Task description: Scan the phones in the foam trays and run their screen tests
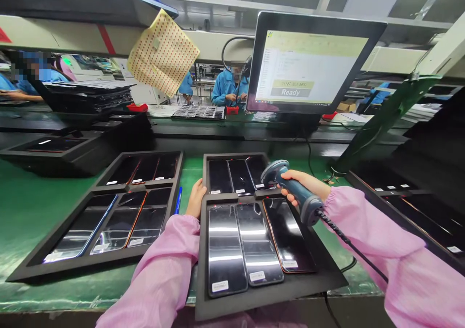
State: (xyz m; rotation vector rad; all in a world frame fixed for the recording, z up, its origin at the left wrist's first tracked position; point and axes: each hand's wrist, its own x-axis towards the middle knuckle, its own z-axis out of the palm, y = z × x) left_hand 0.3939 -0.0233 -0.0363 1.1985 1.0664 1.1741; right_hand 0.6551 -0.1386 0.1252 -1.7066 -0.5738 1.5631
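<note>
My right hand [303, 185] is wrapped around the handle of a teal barcode scanner [307, 199]. Its head points left, above the back right of a black foam tray [250, 304]. Several phones lie face up in two rows in this tray, each with a small white label; a silver-edged phone [256, 245] is in the middle of the front row, and an orange-edged phone [288, 236] is to its right. At the tray's left edge, my left hand [196, 198] grips the side, its fingertips partly hidden. The scanner's black cable runs beneath my right forearm.
Another foam tray of phones [83, 266] lies to the left, with a blue pen [178, 200] beside it. Stacked black trays [80, 158] stand behind. At right are more phones [428, 211]. A monitor [308, 66] reading "Ready" rises at the back. Co-workers in blue sit beyond.
</note>
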